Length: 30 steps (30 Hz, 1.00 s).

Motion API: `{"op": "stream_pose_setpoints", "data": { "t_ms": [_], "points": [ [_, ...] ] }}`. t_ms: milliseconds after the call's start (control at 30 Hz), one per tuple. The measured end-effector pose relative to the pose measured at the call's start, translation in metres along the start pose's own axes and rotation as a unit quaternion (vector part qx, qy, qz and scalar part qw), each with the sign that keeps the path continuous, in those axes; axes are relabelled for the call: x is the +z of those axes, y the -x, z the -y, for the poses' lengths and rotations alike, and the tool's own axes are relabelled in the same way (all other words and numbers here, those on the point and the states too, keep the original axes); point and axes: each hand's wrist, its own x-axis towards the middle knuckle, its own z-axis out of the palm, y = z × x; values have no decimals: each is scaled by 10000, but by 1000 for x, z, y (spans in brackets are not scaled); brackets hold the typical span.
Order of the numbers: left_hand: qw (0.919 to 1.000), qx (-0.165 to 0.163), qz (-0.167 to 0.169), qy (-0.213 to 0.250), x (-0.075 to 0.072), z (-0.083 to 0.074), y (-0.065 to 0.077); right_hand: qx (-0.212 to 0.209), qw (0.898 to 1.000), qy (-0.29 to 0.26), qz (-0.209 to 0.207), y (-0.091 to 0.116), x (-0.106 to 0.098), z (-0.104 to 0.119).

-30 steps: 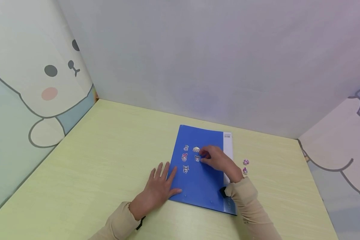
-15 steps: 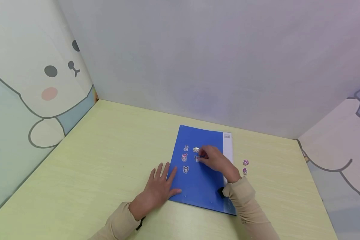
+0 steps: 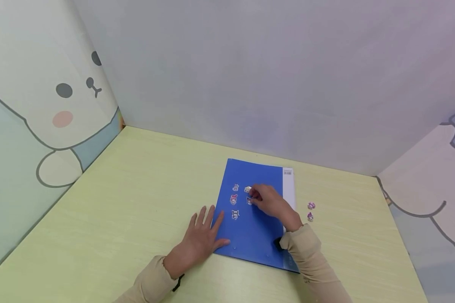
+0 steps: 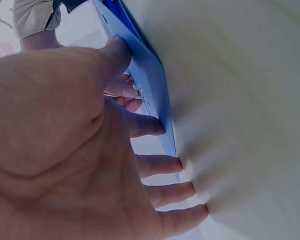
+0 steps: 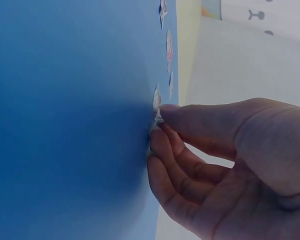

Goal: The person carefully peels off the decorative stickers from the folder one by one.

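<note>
A blue folder (image 3: 258,235) lies on the table, bearing several small cartoon stickers. My left hand (image 3: 199,238) is spread flat at its left edge, thumb and index finger on the folder, other fingertips on the table. My right hand (image 3: 273,205) pinches the edge of a dark-eared sticker (image 3: 248,201) on the folder; the right wrist view shows this sticker (image 5: 157,100) upright between thumb and fingers. A pale yellow sticker (image 3: 247,189) sits just above it, partly hidden by the fingers. To the left run a grey sticker (image 3: 235,187), a pink-bowed sticker (image 3: 233,200) and another dark-eared sticker.
Two purple stickers, an upper sticker (image 3: 311,205) and a lower sticker (image 3: 310,216), lie on the table (image 3: 349,244) right of the folder. A white strip (image 3: 288,189) with a barcode runs down the folder's right side. Cloth walls (image 3: 250,84) enclose the table's back and sides.
My right hand has shifted slightly left, its fingers moving closer over the dark-eared sticker and covering more of the pale yellow one. The left hand stays in place.
</note>
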Motion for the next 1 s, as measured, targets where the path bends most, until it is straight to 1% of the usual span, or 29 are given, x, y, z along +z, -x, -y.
{"op": "stream_pose_setpoints", "data": {
  "t_ms": [200,300,367,567,700,833,1000],
  "points": [
    [9994,-71,278,218,-16,-3,1,-3,9998,73,-184,-1,3,-2],
    [9994,-77,249,224,-19,-4,2,6,9997,118,-218,-1,3,-2],
    [9997,-41,181,162,-16,-3,2,14,9997,128,-223,-1,4,-2],
    [9999,14,4,118,1,0,0,-84,9997,127,-212,-1,3,-1],
    [9999,-25,31,147,7,1,-1,-141,9996,113,-214,-1,3,-2],
    [10000,-20,-6,67,9,1,-2,-162,9996,57,-210,-1,3,-2],
    [10000,-8,-63,28,8,1,-1,-95,9999,34,-139,-1,2,-3]
  ]
}}
